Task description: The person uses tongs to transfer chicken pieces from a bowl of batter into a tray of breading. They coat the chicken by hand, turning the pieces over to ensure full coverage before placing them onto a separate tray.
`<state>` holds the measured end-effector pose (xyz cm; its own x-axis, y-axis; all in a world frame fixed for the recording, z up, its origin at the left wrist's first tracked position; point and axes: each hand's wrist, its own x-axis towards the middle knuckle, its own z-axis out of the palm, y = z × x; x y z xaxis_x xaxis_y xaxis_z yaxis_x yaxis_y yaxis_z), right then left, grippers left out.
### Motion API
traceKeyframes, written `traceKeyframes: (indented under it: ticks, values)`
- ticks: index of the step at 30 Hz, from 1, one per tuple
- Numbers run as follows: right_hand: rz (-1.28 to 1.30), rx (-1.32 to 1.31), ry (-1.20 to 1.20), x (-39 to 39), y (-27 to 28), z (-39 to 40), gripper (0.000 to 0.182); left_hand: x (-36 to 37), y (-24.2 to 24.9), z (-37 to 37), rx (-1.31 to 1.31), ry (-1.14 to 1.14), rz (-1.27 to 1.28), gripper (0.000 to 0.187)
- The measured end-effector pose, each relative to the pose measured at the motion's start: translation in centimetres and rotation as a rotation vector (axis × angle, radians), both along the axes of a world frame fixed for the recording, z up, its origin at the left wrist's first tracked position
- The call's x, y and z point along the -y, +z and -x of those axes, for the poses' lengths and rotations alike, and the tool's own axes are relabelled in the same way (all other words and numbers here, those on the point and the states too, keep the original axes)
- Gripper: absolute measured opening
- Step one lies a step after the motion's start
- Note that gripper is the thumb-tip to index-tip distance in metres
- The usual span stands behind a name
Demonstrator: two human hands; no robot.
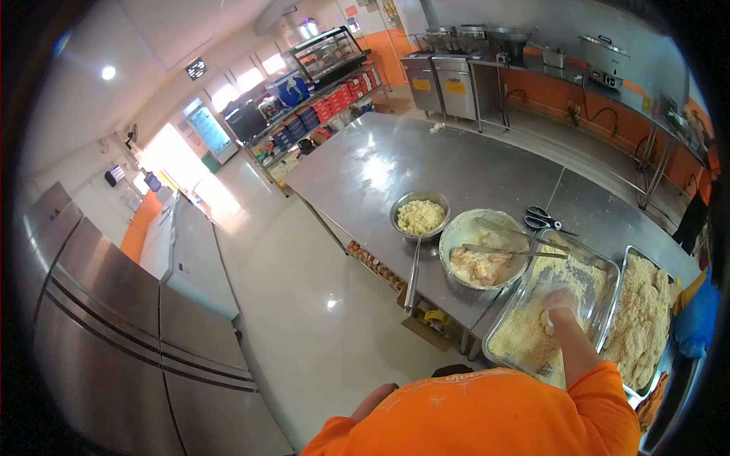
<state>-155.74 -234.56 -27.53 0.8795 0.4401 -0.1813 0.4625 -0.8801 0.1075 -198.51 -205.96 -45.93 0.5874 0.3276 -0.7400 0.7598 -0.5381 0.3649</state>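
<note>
My right hand (561,302) reaches down into a metal tray (498,346) of pale yellow crumbs (525,325). A whitish layer, a glove or flour, covers the hand; its fingers are blurred, and I cannot make out whether they hold anything. Beside the tray stands a large bowl (449,234) with pieces in pale batter (479,266). Tongs (517,251) lie across the bowl, their ends over the tray. Left of it, a long-handled pan (414,275) holds a yellowish crumbly food (420,217). Only part of my left forearm shows by the orange sleeve; that hand is out of sight.
Black scissors (541,219) lie behind the tray. A second tray (633,395), heaped with crumbs (637,319), is at the right. The steel table (342,163) stretches away from me. Below its edge are egg trays (372,264) and a cardboard box (426,331). Steel refrigerators stand left.
</note>
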Motion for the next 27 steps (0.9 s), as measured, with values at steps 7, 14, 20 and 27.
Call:
traceKeyframes:
  ticks: [7,14,20,27]
  values:
    - [-0.132,0.005,-0.234,0.8,2.7,-1.3,0.022,0.0,-1.5,3.2,-0.024,0.023,0.009,0.027]
    - [0.218,-0.054,-0.118,0.7,2.6,-0.5,0.025,0.3,-3.1,5.1,-0.179,0.028,0.039,0.026]
    - [-0.292,-0.062,-0.257,2.0,1.1,0.4,0.03,0.8,-9.3,3.1,-0.075,-0.215,-0.048,0.025]
    - [-0.543,0.034,-0.367,6.1,4.5,-1.2,0.016,3.4,0.9,-8.0,0.304,0.12,0.033,0.023]
